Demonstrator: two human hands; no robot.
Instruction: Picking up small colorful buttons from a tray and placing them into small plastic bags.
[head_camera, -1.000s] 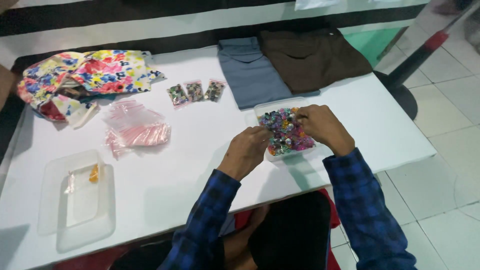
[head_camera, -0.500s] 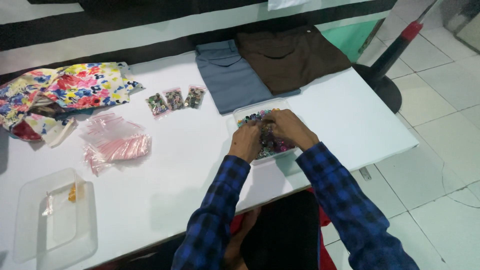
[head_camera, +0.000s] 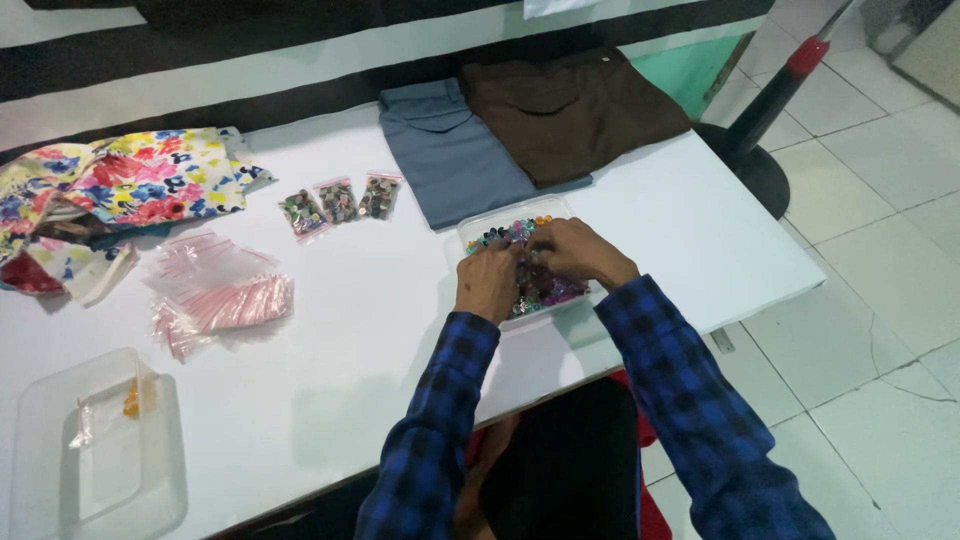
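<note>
Hands meet over a clear tray (head_camera: 478, 232) of colourful buttons (head_camera: 540, 288) on the white tabletop (head_camera: 380, 330). Left hand (head_camera: 487, 283) rests curled on the buttons; right hand (head_camera: 575, 250) pinches among them. What either grip holds cannot be told.

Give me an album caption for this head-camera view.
Both hands, left hand and right hand, dig into a clear plastic tray of mixed coloured buttons.

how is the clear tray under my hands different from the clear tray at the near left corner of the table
The clear tray under the hands is heaped with small colourful pieces; the near-left clear tray holds only a small bag with something orange. The first lies beside the folded grey garment and looks smaller; the second lies apart, untouched. Both are clear plastic on the white table.
</note>
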